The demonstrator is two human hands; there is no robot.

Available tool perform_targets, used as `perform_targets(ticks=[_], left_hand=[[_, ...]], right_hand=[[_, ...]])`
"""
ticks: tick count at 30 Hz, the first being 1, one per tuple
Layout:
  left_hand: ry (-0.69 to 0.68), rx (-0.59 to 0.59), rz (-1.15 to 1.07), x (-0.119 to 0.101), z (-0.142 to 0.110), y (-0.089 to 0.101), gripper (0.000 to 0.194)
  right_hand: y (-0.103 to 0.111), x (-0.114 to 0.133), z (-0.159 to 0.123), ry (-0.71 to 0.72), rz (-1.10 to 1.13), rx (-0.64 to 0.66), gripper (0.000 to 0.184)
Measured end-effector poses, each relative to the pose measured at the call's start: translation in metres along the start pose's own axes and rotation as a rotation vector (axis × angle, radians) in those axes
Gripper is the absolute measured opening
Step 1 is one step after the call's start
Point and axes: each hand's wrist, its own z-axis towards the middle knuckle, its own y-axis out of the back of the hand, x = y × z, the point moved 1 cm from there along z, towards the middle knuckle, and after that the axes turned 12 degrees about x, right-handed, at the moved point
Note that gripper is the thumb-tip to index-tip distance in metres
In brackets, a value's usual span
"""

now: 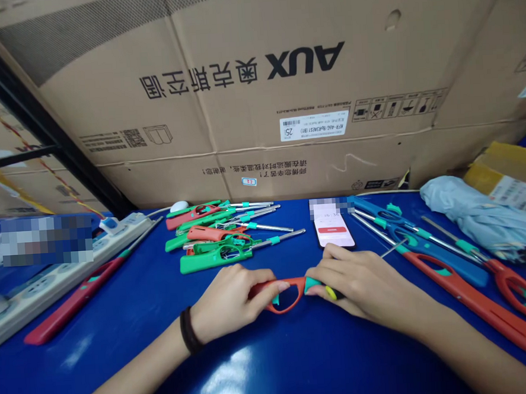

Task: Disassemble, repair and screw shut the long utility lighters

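A gas lighter with an orange-red body (300,285) and a teal collar (311,283) lies level between my two hands, just above the blue table. My left hand (233,300), with a dark band at the wrist, is closed round its handle, thumb by the trigger opening. My right hand (352,278) pinches the teal collar end. Tucked in that same hand is a thin tool with a yellow-and-black handle (331,292), probably a screwdriver; its metal shaft (393,248) sticks out to the upper right. The fingers hide part of the lighter.
Several green and red lighters (217,259) lie piled behind my left hand. A phone (335,228) lies beyond my right hand. Blue (454,256) and orange lighters (483,305) lie right; a red one (77,297) beside a power strip (54,275) left. A cardboard box (234,20) stands behind.
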Motion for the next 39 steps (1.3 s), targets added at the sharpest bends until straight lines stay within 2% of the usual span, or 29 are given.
perform_targets(ticks=[5,11,15,17,20,23,26,32,34,36,39], left_hand=[[0.025,0.011,0.012,-0.004,-0.002,0.000,0.040],[0.017,0.073,-0.022,-0.007,-0.004,0.005,0.046],[-0.001,0.070,0.006,-0.002,-0.008,-0.005,0.043],[-0.039,0.033,0.055,0.001,-0.010,-0.014,0.039],[-0.095,-0.126,0.167,0.004,-0.010,-0.024,0.033],[-0.146,-0.257,0.225,0.006,-0.008,-0.025,0.027],[-0.182,-0.292,0.223,0.007,-0.008,-0.021,0.018],[-0.168,-0.165,0.003,0.012,-0.009,-0.004,0.016],[-0.152,-0.177,-0.043,0.019,-0.005,0.006,0.018],[-0.120,-0.176,-0.025,0.027,0.001,0.015,0.017],[-0.093,-0.058,0.036,0.036,0.010,0.019,0.008]], right_hand=[[-0.002,0.001,-0.001,0.012,0.091,0.000,0.015],[-0.007,0.005,0.000,0.066,0.097,-0.040,0.021],[-0.009,0.006,0.001,0.058,0.153,-0.014,0.018],[-0.008,0.006,0.001,0.024,0.197,0.055,0.013],[-0.005,0.004,0.002,-0.071,0.233,0.150,0.007],[-0.003,-0.001,0.001,-0.150,0.242,0.191,0.005],[-0.002,-0.005,0.000,-0.190,0.262,0.185,0.010],[-0.004,-0.006,-0.004,-0.212,0.365,0.229,0.013],[-0.005,-0.006,-0.004,-0.224,0.407,0.246,0.012],[-0.005,-0.006,-0.005,-0.245,0.438,0.256,0.011],[-0.003,-0.008,-0.005,-0.280,0.457,0.281,0.009]])
